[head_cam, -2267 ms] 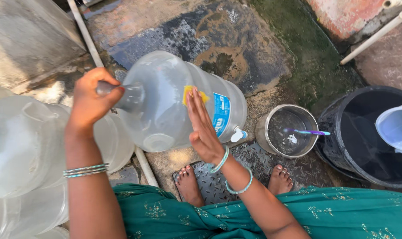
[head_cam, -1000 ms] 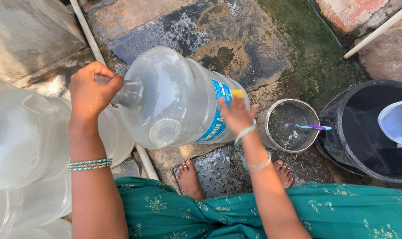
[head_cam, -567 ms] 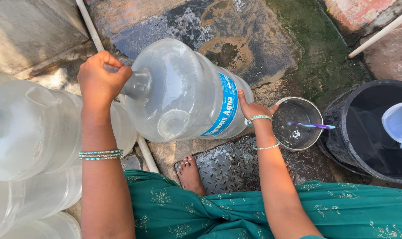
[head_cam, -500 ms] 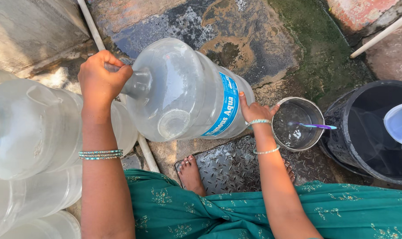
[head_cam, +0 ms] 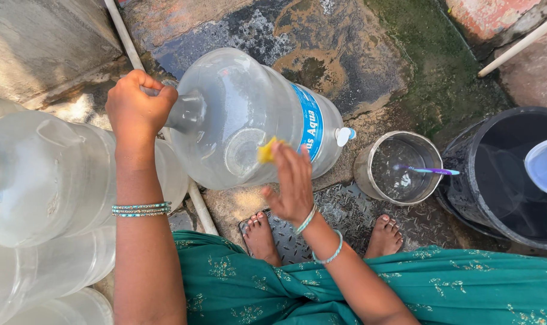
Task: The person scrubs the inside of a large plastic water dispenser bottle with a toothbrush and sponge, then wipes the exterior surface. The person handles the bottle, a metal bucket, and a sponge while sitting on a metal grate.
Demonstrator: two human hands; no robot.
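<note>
A large clear water jug [head_cam: 237, 114] with a blue label lies tilted on its side over the wet stone ground. My left hand [head_cam: 138, 108] is closed around its neck at the left. My right hand [head_cam: 291, 183] presses a small yellow scrubber [head_cam: 266, 150] against the jug's near side, fingers stretched over it. A white tap cap [head_cam: 344, 135] sticks out of the jug's base end on the right.
Several more clear jugs [head_cam: 39, 180] are stacked at the left. A steel pot [head_cam: 398, 168] with water and a purple toothbrush [head_cam: 427, 171] stands right of the jug. A black tub [head_cam: 514, 174] holding a white jug [head_cam: 545, 165] is at far right. A white pipe [head_cam: 165, 129] runs along the ground.
My right hand has come off the jug's base end and moved round to its near side with the yellow scrubber. The left hand keeps its hold on the neck.
</note>
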